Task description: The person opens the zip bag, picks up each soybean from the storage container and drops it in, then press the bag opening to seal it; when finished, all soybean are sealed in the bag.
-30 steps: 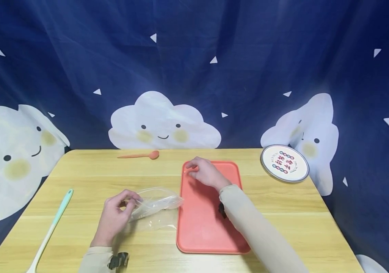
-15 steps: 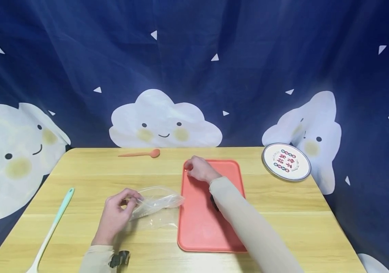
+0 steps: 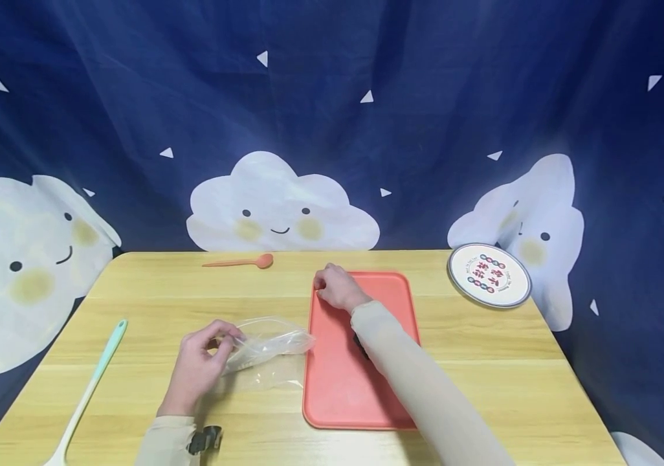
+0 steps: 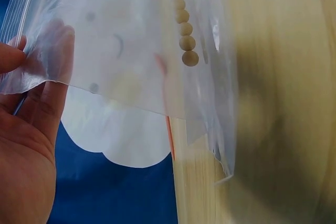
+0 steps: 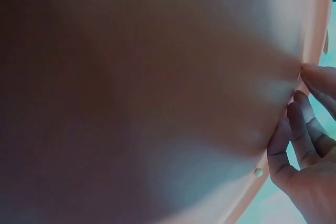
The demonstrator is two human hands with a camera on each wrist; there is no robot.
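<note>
Your pale wooden tabletop (image 3: 483, 362) stands in front of a dark blue cloth backdrop with smiling white clouds (image 3: 332, 116). On the tabletop, right of centre, lies the coral-red rectangular plastic tray (image 3: 343, 382), its long sides running away from you. Your right hand (image 3: 336, 288) rests at the tray's far left corner with its fingers (image 5: 294, 129) curled against the rim; the right wrist view shows a small tan bead (image 5: 258, 172) on the tray just beside those fingertips, but you cannot tell whether the fingers pinch anything. Left of the tray, touching its edge, sits the clear zip-top plastic bag (image 3: 268, 346), which your left hand (image 3: 200, 362) pinches at the open zip end, thumb and fingers clamped on the film. In the left wrist view, a short row of five round tan beads (image 4: 184, 31) shows through the bag. A round white tin lid with coloured printed dots (image 3: 488, 275) lies by the far right corner of the tabletop. A long mint-green silicone spatula with a white handle (image 3: 90, 388) lies along the left edge, well apart from the bag. A small coral-orange plastic spoon (image 3: 241, 261) rests near the far edge.
</note>
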